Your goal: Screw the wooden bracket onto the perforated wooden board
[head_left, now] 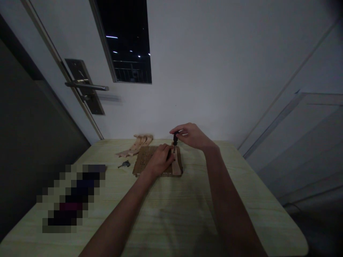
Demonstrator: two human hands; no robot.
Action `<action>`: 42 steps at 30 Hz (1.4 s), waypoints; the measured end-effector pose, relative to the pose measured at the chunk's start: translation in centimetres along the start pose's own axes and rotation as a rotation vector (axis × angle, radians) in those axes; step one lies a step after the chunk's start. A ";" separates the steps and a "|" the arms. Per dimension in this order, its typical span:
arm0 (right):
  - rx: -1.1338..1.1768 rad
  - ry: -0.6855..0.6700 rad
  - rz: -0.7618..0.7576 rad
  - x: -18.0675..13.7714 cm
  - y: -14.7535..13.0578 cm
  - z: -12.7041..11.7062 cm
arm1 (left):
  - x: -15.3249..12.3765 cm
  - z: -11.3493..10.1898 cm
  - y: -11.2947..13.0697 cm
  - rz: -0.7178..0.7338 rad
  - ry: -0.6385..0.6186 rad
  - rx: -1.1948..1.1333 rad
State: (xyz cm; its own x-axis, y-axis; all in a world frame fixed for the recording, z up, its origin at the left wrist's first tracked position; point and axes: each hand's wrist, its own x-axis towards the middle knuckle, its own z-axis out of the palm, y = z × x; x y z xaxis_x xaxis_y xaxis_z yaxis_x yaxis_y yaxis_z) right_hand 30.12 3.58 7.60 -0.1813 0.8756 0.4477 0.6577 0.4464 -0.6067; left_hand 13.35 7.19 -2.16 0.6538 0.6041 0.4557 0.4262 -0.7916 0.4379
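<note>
A brown wooden board (142, 160) lies on the pale table (171, 214), with a light wooden strip (176, 167) laid across its right side. My right hand (191, 135) is closed around the black handle of a small screwdriver (175, 140), which stands upright with its tip on the strip. My left hand (159, 159) rests on the board, fingers curled and pinching at the base of the screwdriver; what it pinches is too small to make out.
Several loose wooden strips (135, 145) lie behind the board at the table's far edge. A small dark metal part (124, 164) sits left of the board. A blurred-out patch covers the table's left. A door with a metal lever handle (87, 85) stands at left.
</note>
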 end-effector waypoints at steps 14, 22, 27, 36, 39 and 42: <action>-0.021 0.049 0.049 0.2 -0.1 -0.2 | 0.1 0.0 0.0 0.000 -0.009 0.000; -0.035 0.101 0.059 0.3 -0.1 0.3 | 0.1 0.1 0.1 -0.006 -0.004 0.005; -0.006 0.024 -0.025 0.4 -0.4 0.2 | 0.1 0.1 0.0 0.011 0.000 0.001; 0.033 0.009 0.028 0.3 0.1 0.0 | 0.0 0.1 0.0 0.009 0.007 0.002; -0.007 0.009 0.044 0.1 0.2 0.0 | -0.1 0.2 -0.1 -0.007 0.000 0.008; -0.028 0.007 0.040 0.0 0.2 0.0 | -0.1 0.3 -0.2 -0.001 0.010 0.004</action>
State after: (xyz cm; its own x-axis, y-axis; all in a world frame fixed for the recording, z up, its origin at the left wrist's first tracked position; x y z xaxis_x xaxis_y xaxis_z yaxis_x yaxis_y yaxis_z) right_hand 30.23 3.68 7.48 -0.1492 0.8913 0.4282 0.6843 0.4056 -0.6059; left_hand 13.39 7.24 -2.49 0.6471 0.6058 0.4630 0.4293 -0.7913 0.4353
